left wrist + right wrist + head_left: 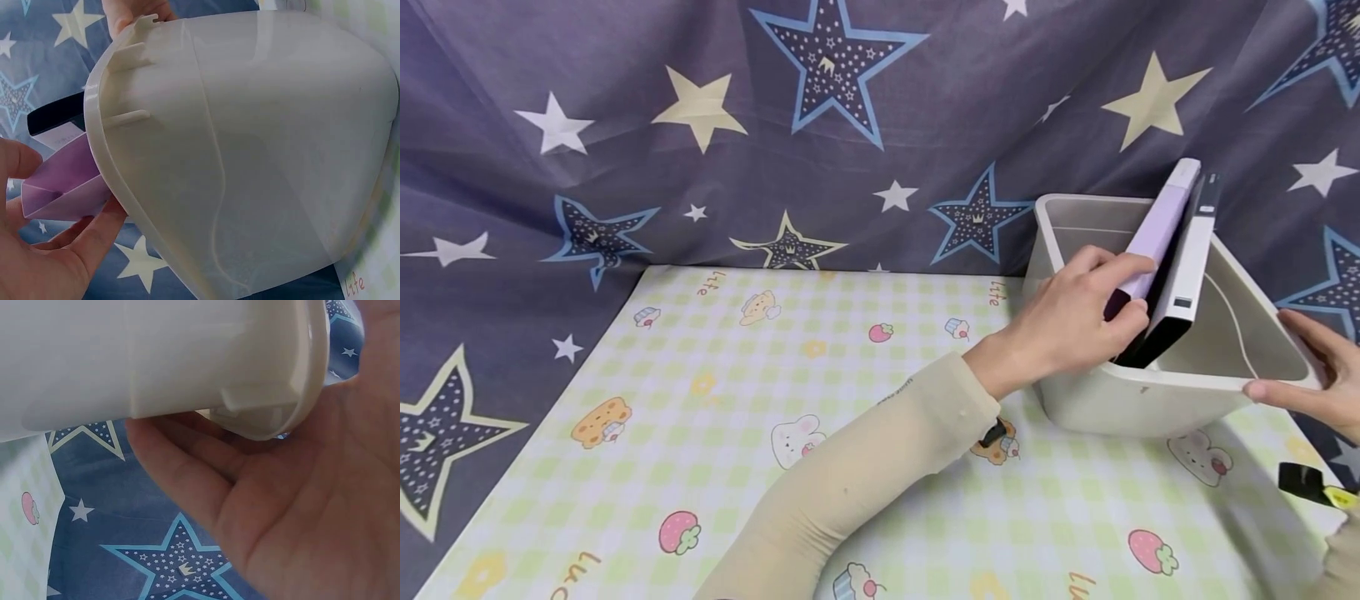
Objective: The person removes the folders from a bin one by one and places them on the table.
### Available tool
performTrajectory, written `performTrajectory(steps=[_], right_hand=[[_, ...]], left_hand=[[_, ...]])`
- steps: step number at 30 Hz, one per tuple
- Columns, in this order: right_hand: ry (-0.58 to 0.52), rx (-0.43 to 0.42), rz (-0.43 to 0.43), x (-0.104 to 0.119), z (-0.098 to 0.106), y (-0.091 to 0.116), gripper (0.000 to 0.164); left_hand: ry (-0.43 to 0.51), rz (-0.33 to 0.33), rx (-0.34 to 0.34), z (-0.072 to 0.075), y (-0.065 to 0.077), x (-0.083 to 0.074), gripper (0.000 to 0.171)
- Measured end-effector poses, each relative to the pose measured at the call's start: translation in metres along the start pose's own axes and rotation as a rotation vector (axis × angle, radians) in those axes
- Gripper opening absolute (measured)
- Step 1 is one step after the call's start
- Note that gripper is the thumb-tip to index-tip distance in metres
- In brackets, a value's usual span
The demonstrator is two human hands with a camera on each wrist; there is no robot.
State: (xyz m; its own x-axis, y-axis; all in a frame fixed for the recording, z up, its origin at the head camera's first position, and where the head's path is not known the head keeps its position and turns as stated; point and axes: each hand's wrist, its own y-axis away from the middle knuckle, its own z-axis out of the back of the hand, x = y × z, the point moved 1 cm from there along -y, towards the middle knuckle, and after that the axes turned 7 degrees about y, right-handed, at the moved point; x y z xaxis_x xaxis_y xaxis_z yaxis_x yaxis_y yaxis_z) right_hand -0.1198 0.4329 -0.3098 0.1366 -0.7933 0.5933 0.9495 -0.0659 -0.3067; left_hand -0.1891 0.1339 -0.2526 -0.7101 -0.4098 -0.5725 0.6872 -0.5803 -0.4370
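A pale grey plastic bin (pixel 1142 404) stands at the table's right side in the head view. My left hand (pixel 1067 317) reaches over its near left rim and pinches a slim lilac box (pixel 1161 221) between thumb and fingers. Seen from the left wrist, the purple end (pixel 69 181) of that box juts past the rim, fingers around it. A slim white box with black faces (pixel 1187 262) leans beside it, upper end above the bin. My right hand (pixel 1318 375) grips the bin's right rim, thumb on the near side; the right wrist view shows its fingers (pixel 175 475) against the outer wall.
A checked cloth with cartoon prints (pixel 737 467) covers the table. Behind it hangs a dark curtain with stars (pixel 895 150), close to the bin's back. A thin pale cord (pixel 1232 321) runs along the inside of the bin.
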Motion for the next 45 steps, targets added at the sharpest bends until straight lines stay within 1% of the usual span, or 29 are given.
performTrajectory(steps=[4, 7, 10, 14, 18, 23, 30, 36, 38, 42, 45], right_hand=[[0.064, 0.016, -0.036, -0.004, -0.001, 0.002, 0.097], [0.067, 0.005, -0.036, -0.010, -0.002, 0.004, 0.097], [0.038, -0.004, -0.025, -0.013, -0.001, 0.005, 0.097], [0.044, 0.001, -0.041, -0.005, -0.002, 0.005, 0.096], [0.064, -0.001, -0.053, 0.004, -0.003, 0.005, 0.094], [0.057, -0.009, -0.045, 0.002, -0.003, 0.004, 0.094], [0.046, -0.007, -0.040, 0.001, -0.002, 0.003, 0.094], [0.062, -0.010, -0.042, 0.005, -0.003, 0.003, 0.094], [0.075, -0.008, -0.044, 0.006, -0.003, 0.002, 0.093], [0.094, -0.005, -0.047, 0.007, -0.003, 0.002, 0.093], [0.081, -0.002, -0.044, 0.005, -0.003, 0.001, 0.093]], left_hand=[[0.012, 0.015, 0.017, -0.001, -0.001, -0.002, 0.043], [0.017, 0.024, 0.026, -0.003, -0.002, -0.003, 0.043], [0.016, 0.051, 0.042, -0.004, -0.003, -0.004, 0.043], [0.004, 0.100, 0.089, -0.001, -0.008, -0.005, 0.041], [0.000, 0.134, 0.129, 0.004, -0.014, -0.005, 0.038], [0.000, 0.166, 0.143, 0.006, -0.018, -0.004, 0.039], [0.004, 0.156, 0.148, 0.006, -0.019, 0.000, 0.044], [-0.003, 0.140, 0.173, 0.008, -0.023, 0.002, 0.048], [-0.003, 0.137, 0.183, 0.009, -0.024, 0.002, 0.047], [-0.009, 0.155, 0.201, 0.009, -0.027, 0.002, 0.043], [-0.017, 0.156, 0.201, 0.009, -0.027, 0.002, 0.042]])
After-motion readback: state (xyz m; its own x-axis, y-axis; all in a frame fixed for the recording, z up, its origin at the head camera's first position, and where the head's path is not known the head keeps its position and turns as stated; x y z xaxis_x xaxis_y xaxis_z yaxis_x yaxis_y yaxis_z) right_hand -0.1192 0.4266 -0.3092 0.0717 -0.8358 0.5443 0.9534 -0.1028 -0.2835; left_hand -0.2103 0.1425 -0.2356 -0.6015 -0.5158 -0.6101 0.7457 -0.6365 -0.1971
